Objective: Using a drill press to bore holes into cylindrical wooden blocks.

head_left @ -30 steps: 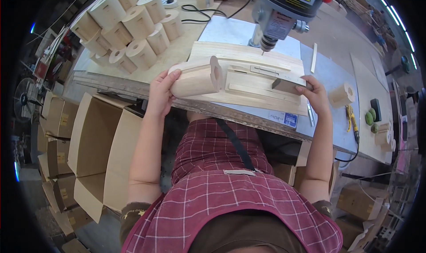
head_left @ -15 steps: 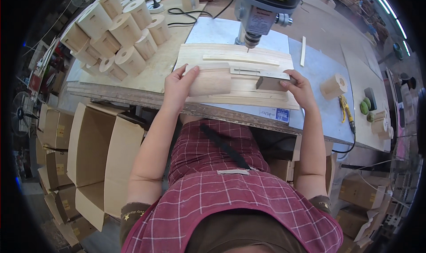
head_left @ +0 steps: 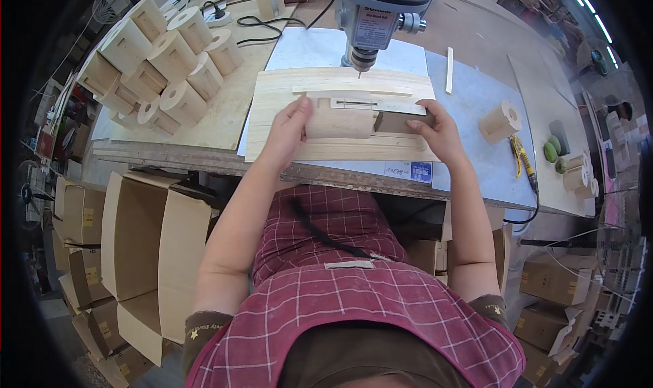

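My left hand (head_left: 291, 127) is closed on the left end of a pale wooden cylinder (head_left: 339, 124), which lies on its side on a light wooden board (head_left: 272, 140). A dark block (head_left: 398, 123) is gripped by my right hand (head_left: 437, 131), its thumb on the block's front and its fingers behind. From the block a pale slotted strip (head_left: 401, 108) reaches left over the top of the cylinder. The cylinder's right end meets the block or is very close to it. Above and behind, a drill press (head_left: 371, 21) points its thin bit (head_left: 360, 75) down at the board.
Stacked wooden cylinders (head_left: 173, 55) stand at the left of the table. To the right are another cylinder (head_left: 500, 123), a yellow-handled tool (head_left: 522, 160) with a cable, and green oval objects (head_left: 552, 146). A thin wooden strip (head_left: 449, 70) lies behind. Open cardboard boxes (head_left: 183, 248) sit below left.
The cylinder in my left hand has moved right against or close to the block, and the slotted strip now lies over it. The whole view has shifted a little.
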`<state>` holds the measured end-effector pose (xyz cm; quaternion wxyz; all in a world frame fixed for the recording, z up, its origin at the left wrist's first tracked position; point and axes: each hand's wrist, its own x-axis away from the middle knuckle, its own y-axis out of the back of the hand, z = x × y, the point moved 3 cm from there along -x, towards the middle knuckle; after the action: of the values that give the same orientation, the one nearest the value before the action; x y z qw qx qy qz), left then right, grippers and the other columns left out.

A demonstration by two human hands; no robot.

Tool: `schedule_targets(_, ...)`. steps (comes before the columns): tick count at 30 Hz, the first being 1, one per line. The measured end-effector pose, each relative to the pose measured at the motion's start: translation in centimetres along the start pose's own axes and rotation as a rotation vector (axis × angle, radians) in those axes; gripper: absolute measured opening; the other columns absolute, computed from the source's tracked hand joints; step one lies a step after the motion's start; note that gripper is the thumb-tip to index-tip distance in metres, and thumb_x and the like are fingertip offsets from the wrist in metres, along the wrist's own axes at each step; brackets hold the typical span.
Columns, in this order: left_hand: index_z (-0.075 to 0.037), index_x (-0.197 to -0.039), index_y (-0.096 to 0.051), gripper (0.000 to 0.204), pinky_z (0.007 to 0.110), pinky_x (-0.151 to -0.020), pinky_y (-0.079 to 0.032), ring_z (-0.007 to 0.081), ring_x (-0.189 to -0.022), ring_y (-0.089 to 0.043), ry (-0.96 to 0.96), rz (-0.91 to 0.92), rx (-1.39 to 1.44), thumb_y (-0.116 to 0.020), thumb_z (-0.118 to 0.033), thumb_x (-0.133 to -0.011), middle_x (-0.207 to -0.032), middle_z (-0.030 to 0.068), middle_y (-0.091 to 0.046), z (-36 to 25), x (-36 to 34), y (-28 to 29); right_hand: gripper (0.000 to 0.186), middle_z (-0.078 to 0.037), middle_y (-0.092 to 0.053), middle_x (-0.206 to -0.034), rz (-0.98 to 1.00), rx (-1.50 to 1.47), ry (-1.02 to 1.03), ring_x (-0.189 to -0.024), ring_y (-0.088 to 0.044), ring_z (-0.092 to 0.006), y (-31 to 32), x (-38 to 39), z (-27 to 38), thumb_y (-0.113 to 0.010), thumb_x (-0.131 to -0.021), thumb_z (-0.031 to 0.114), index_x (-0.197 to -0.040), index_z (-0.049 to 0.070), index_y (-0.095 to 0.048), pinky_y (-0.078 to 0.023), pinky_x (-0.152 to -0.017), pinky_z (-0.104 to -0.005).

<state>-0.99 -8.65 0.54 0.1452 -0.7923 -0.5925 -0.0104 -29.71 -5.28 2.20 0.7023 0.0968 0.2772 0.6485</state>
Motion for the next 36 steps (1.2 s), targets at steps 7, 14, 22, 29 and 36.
schedule_targets(7, 0.0, -0.134, -0.026, 0.074, 0.027, -0.074, -0.045, 0.0171, -0.09, -0.055, -0.378, -0.017, -0.323, -0.067, -0.021, -0.075, -0.113, 0.0158, -0.053, 1.3, -0.7, -2.5, 0.046, -0.01, -0.054, -0.102, -0.105, 0.165, 0.099, -0.093, -0.051, -0.024, -1.2, -1.0, 0.5, -0.071, -0.065, 0.002, -0.106, 0.006, -0.051, -0.042, -0.081, -0.0319)
schedule_targets(14, -0.001, -0.136, -0.017, 0.081, 0.029, -0.073, -0.045, 0.0237, -0.091, -0.057, -0.363, -0.237, -0.621, -0.066, -0.019, -0.074, -0.109, 0.0209, -0.053, 0.7, -1.7, -3.2, 0.073, -0.014, -0.051, -0.106, -0.226, 0.187, 0.073, -0.098, -0.05, -0.0247, -1.8, -3.7, 0.0, -0.073, -0.061, 0.0, -0.125, 0.011, -0.039, -0.043, -0.082, -0.0338)
schedule_targets(22, -0.003, -0.137, -0.014, 0.076, 0.03, -0.073, -0.045, 0.0281, -0.098, -0.052, -0.507, -0.232, -0.369, -0.061, -0.015, -0.079, -0.127, 0.0237, -0.037, 2.0, -1.7, -2.7, 0.08, -0.014, -0.047, -0.109, -0.121, 0.216, 0.115, -0.101, -0.046, -0.0248, -2.9, -4.0, 0.2, -0.07, -0.064, -0.002, -0.131, 0.013, -0.031, -0.041, -0.085, -0.0347)
schedule_targets(29, -0.001, -0.137, -0.012, 0.073, 0.03, -0.089, -0.039, 0.0229, -0.113, -0.043, -0.533, -0.207, -0.431, -0.058, -0.006, -0.08, -0.128, 0.0213, -0.037, 1.9, -1.7, -2.7, 0.079, -0.016, -0.044, -0.116, 0.117, 0.258, 0.132, -0.105, -0.045, -0.0238, -1.1, -3.9, 2.0, -0.069, -0.072, 0.011, -0.136, 0.013, -0.022, -0.04, -0.086, -0.0341)
schedule_targets(36, -0.001, -0.136, -0.015, 0.074, 0.033, -0.088, -0.041, 0.0311, -0.112, -0.044, -0.623, -0.229, -0.376, -0.06, -0.01, -0.078, -0.126, 0.0239, -0.037, 2.9, -2.3, -2.1, 0.046, -0.009, -0.051, -0.111, -0.221, 0.058, 0.186, -0.096, -0.054, -0.0196, 6.3, -11.9, 13.4, -0.052, -0.086, 0.031, -0.125, 0.011, -0.04, -0.044, -0.077, -0.0333)
